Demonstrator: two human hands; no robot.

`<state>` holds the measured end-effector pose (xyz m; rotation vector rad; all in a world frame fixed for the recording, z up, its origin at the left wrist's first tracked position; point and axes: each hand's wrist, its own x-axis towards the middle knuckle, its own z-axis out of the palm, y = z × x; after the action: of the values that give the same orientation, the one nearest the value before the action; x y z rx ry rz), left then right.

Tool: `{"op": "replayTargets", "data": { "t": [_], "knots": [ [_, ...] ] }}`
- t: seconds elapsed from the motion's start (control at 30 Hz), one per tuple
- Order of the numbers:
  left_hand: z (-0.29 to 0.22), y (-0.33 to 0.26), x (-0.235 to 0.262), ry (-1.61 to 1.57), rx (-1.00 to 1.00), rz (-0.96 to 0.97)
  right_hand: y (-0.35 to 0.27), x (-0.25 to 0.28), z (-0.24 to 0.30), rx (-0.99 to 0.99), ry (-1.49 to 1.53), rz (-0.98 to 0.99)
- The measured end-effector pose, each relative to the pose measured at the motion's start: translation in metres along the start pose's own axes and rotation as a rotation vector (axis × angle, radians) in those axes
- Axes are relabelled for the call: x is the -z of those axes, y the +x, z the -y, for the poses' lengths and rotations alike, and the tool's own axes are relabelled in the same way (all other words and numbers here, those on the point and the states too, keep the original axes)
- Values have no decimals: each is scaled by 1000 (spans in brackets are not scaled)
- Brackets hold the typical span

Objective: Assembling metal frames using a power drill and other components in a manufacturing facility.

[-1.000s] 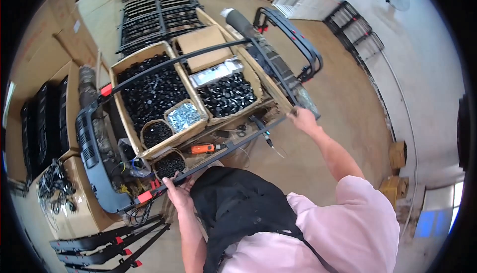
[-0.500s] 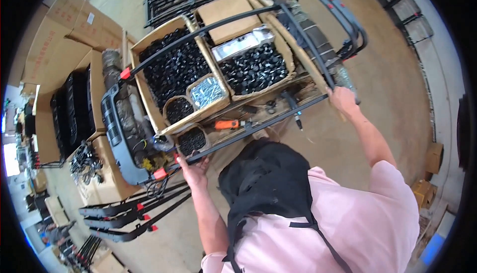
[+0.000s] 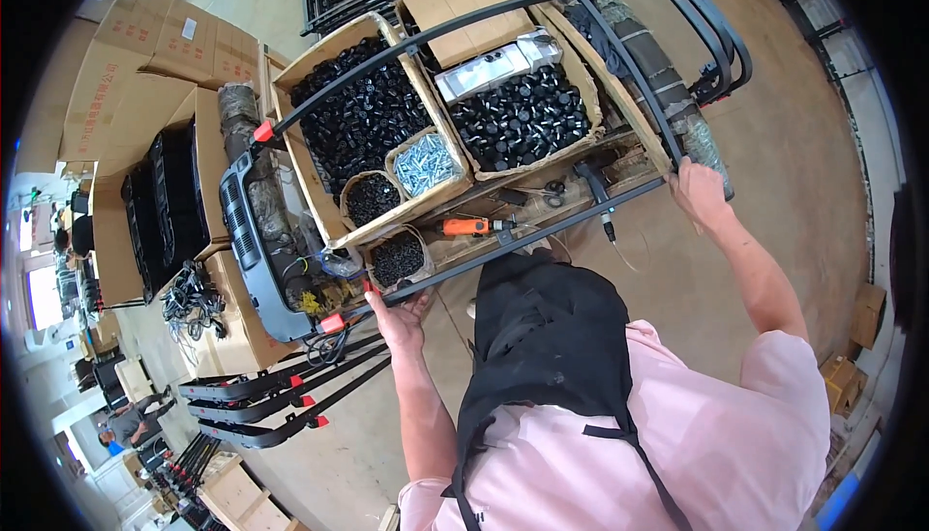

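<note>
Black frame [image 3: 561, 225] spans the parts boxes [image 3: 416, 208]. Right hand [image 3: 701, 194]: fingers clamped on its near right corner. Left hand [image 3: 399, 322]: palm up at near bar, fingers apart. Step judged: two-handed frame handling; next move calls for even support.

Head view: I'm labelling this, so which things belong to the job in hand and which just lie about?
Job in hand:
black frame, right hand gripping it, left hand at its near bar
possibly the orange tool

Apparently lying about:
tangled cables
cardboard boxes, far right
</note>
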<state>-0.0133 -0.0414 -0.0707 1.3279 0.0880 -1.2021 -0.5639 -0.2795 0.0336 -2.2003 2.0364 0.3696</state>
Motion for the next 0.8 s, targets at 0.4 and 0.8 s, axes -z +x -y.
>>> {"op": "replayTargets", "data": {
  "t": [0.4, 0.8],
  "knots": [
    [-2, -1, 6, 20, -21, 72, 4, -13, -12, 269, -254, -128],
    [-8, -3, 12, -7, -8, 74, 9, 14, 24, -32, -88, 85]
  ]
}}
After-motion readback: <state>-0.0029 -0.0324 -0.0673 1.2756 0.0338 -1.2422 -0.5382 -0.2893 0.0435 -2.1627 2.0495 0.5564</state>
